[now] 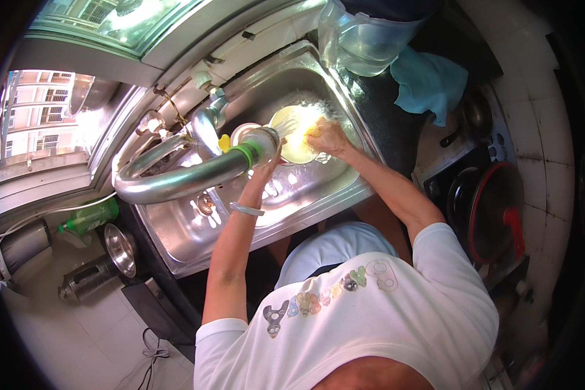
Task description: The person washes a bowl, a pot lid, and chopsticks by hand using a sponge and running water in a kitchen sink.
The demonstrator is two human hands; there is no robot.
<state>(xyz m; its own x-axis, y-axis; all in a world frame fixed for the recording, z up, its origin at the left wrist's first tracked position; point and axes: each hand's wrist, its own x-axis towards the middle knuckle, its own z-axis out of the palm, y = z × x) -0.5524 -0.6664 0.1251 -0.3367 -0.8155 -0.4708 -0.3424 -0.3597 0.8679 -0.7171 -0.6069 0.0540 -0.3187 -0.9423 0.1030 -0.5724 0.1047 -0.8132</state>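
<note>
Water runs from the faucet spray head (268, 141) into a pale yellow bowl (300, 153) in the right basin of the stainless steel sink (341, 183). My left hand (269, 167) is at the bowl's near left rim; the spray head hides most of its fingers, so its grip is unclear. Over the bowl's right side, my right hand (332, 138) is closed on a yellow sponge or cloth (314, 131), which shows only in part in the glare. Another pale round dish (246, 130) shows partly behind the spray head.
The curved metal faucet pipe (185, 180) arches over the left basin (175, 234). A clear plastic pitcher (365, 41) and a teal cloth (431, 80) lie beyond the right rim. Farther right is a red-rimmed pan lid (497, 209). A steel bowl (120, 248) stands at left.
</note>
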